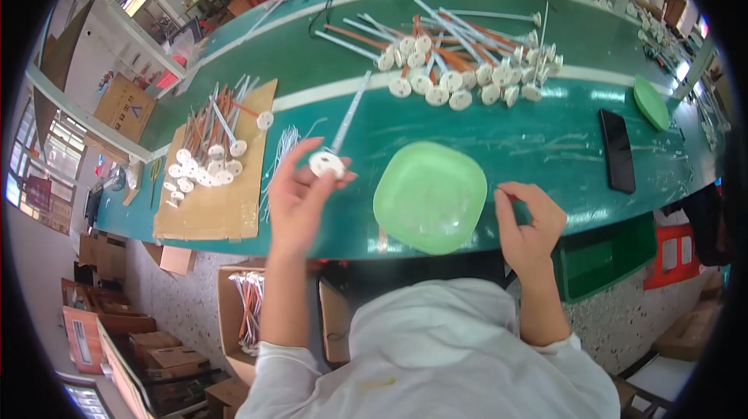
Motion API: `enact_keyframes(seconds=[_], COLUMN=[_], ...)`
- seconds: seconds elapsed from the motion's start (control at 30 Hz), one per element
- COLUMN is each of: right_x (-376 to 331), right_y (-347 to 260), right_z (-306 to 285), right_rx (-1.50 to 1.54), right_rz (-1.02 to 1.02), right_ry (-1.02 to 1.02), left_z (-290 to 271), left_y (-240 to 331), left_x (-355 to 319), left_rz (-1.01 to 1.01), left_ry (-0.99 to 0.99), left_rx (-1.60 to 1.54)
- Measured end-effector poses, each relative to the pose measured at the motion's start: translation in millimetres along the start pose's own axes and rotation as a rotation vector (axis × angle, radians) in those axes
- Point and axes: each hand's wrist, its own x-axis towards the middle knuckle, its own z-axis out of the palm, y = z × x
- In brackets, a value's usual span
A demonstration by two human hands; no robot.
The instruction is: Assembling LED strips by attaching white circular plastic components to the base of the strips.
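My left hand [300, 197] grips a white disc-headed rod [326, 163] by its round end, between thumb and fingers. The pale, thin rod slants up and away over the green tabletop [327, 216]. My right hand [534, 224] is beside the right rim of a light green plate [430, 199], thumb and forefinger pinched together. Whatever those fingertips hold, if anything, is too small to make out. A faint clear gleam shows on the plate, and I cannot tell any small parts in it.
Brown cardboard [234, 216] at the left carries a pile of disc-headed rods [206, 166]. A larger pile [460, 76] lies farther back. Thin white strands [282, 154] lie beside the cardboard. A black phone [617, 150] and another green dish [651, 103] are at the right.
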Motion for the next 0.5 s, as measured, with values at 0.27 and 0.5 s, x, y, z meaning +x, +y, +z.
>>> enact_keyframes(seconds=[0.27,0.5], right_x=[-13,-42], right_y=[-53,-42], right_z=[37,40], right_rx=[0.334,0.322], right_rz=[-0.198,-0.26], right_ry=[-0.14,-0.059], left_z=[66,67], left_y=[-36,-46], left_x=[-93,-110], left_rz=[0.299,0.414], left_ry=[-0.065,-0.023], left_rx=[0.102,0.315])
